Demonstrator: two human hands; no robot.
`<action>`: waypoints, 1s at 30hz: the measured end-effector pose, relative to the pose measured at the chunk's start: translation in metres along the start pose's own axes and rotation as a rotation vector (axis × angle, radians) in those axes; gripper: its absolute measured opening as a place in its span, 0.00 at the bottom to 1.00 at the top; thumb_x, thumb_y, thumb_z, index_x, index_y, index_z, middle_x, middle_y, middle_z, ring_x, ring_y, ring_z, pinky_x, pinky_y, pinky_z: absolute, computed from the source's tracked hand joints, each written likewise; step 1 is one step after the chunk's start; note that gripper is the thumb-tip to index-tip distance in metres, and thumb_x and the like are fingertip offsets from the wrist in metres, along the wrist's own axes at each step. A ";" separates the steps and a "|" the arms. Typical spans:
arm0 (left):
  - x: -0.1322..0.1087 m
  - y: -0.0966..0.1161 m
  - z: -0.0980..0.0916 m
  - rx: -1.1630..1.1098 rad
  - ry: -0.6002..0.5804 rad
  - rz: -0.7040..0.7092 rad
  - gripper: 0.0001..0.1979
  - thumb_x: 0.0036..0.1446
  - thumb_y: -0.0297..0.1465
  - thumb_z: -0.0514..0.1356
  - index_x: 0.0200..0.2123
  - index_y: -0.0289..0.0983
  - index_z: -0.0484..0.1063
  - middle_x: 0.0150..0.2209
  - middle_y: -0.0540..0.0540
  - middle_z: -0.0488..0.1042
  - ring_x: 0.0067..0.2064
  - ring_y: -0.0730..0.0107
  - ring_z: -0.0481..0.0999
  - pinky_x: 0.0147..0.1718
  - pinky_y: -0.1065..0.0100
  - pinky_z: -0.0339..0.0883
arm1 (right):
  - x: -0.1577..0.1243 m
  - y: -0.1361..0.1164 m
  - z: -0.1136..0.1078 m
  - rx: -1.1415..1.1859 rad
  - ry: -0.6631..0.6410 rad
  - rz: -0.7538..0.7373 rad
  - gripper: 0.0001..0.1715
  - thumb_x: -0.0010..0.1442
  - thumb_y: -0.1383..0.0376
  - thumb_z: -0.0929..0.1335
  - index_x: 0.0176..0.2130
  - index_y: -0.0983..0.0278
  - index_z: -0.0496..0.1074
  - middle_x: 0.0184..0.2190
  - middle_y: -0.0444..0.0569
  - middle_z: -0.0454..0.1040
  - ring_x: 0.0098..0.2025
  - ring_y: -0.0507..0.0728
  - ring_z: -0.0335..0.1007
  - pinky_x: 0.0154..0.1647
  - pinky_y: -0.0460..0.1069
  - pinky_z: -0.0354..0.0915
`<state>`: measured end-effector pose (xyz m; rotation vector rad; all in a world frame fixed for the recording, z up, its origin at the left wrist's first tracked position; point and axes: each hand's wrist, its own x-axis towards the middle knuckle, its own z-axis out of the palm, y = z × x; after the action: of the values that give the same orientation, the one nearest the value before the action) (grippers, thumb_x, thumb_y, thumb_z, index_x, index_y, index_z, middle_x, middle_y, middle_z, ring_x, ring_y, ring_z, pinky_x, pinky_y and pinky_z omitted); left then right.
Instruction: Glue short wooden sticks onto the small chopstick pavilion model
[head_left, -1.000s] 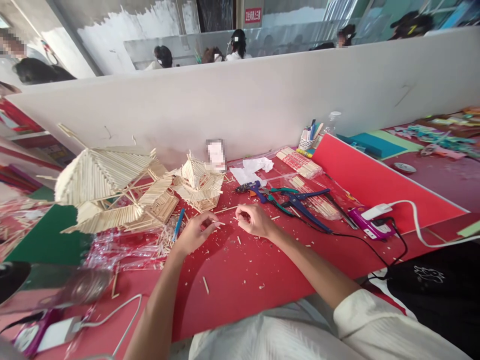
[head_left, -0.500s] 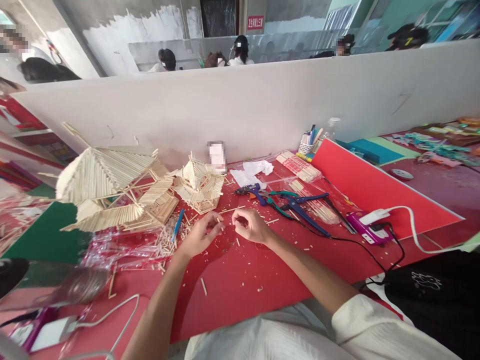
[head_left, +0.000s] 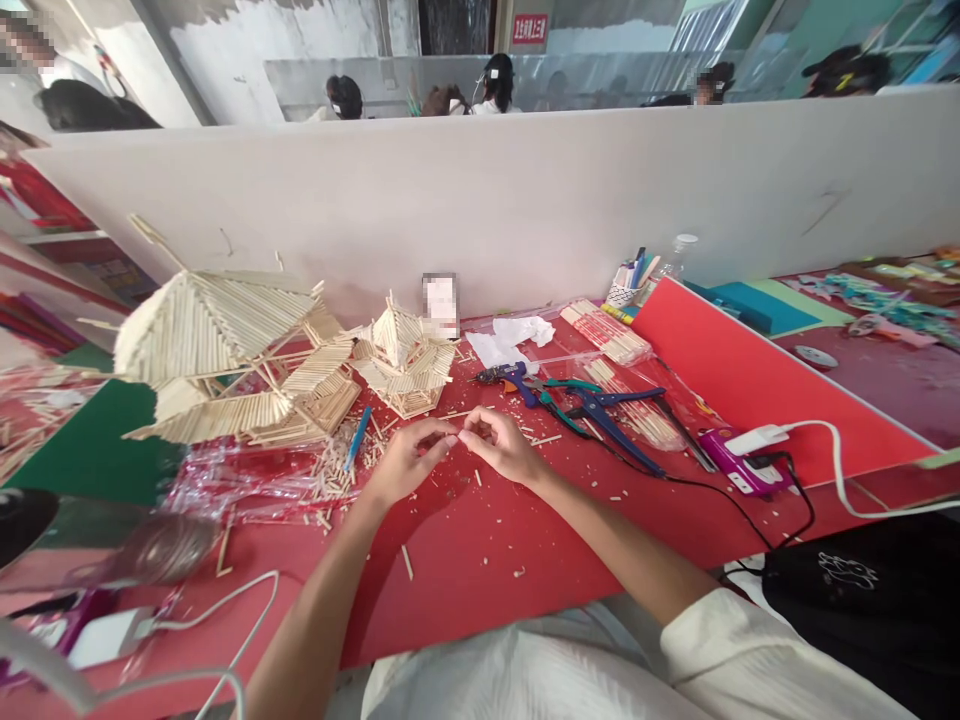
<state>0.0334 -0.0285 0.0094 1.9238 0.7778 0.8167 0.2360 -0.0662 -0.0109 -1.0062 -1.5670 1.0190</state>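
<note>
My left hand [head_left: 415,458] and my right hand [head_left: 501,447] meet at their fingertips over the red table [head_left: 465,590]. Thumb and fingers are pinched together on both; whatever sits between them is too small to make out. Just beyond, a small pavilion model [head_left: 403,362] of thin wooden sticks stands on the table, left of my right hand. A larger stick model [head_left: 217,325] with a wide sloping roof is farther left. Stick offcuts lie around my hands, and a blue pen-like tool [head_left: 358,438] rests on a heap of them.
A blue glue gun [head_left: 510,376], blue-handled pliers [head_left: 607,412] and packs of sticks [head_left: 606,332] lie to the right. A purple power strip [head_left: 742,465] with cables sits beside a leaning red board [head_left: 772,385]. A white partition [head_left: 480,210] runs along the back; people sit beyond it.
My hands have come together; their fingertips were a little apart before. The right hand has moved slightly left toward the left one. The view has tilted slightly downward.
</note>
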 end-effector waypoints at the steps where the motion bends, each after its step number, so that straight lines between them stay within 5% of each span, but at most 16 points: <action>1: 0.000 0.001 0.002 -0.003 0.015 -0.006 0.15 0.64 0.42 0.62 0.42 0.37 0.80 0.39 0.43 0.81 0.36 0.68 0.78 0.37 0.68 0.72 | 0.000 0.001 0.001 -0.018 0.006 -0.004 0.15 0.67 0.53 0.68 0.36 0.62 0.68 0.31 0.43 0.68 0.31 0.52 0.63 0.31 0.47 0.59; 8: -0.001 0.002 0.006 0.089 0.102 -0.012 0.11 0.64 0.37 0.60 0.40 0.37 0.79 0.33 0.48 0.79 0.31 0.73 0.73 0.32 0.72 0.66 | 0.000 0.002 0.002 -0.159 0.059 -0.047 0.14 0.69 0.55 0.67 0.36 0.61 0.67 0.31 0.44 0.70 0.31 0.53 0.65 0.31 0.47 0.58; 15: -0.001 0.004 0.002 0.260 0.036 0.026 0.07 0.62 0.30 0.58 0.37 0.37 0.76 0.32 0.50 0.77 0.30 0.76 0.70 0.32 0.73 0.62 | 0.003 0.001 -0.001 -0.149 -0.015 -0.020 0.12 0.66 0.56 0.69 0.35 0.62 0.69 0.31 0.43 0.71 0.30 0.53 0.66 0.31 0.48 0.59; 20: 0.000 -0.005 -0.009 0.279 0.137 -0.071 0.08 0.63 0.33 0.57 0.34 0.37 0.74 0.27 0.52 0.73 0.28 0.75 0.68 0.31 0.72 0.60 | 0.005 0.002 -0.003 -0.087 -0.043 0.011 0.13 0.66 0.56 0.69 0.35 0.62 0.69 0.31 0.44 0.71 0.31 0.53 0.66 0.34 0.48 0.60; 30: -0.001 0.003 -0.005 0.212 -0.070 -0.039 0.12 0.66 0.38 0.58 0.37 0.38 0.78 0.34 0.48 0.79 0.33 0.71 0.74 0.33 0.71 0.64 | 0.002 0.007 0.002 -0.197 -0.038 0.010 0.10 0.66 0.58 0.68 0.34 0.61 0.68 0.30 0.43 0.71 0.29 0.52 0.64 0.30 0.47 0.58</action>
<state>0.0295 -0.0281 0.0143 2.1053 0.8856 0.6605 0.2343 -0.0622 -0.0170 -1.1356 -1.7203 0.9072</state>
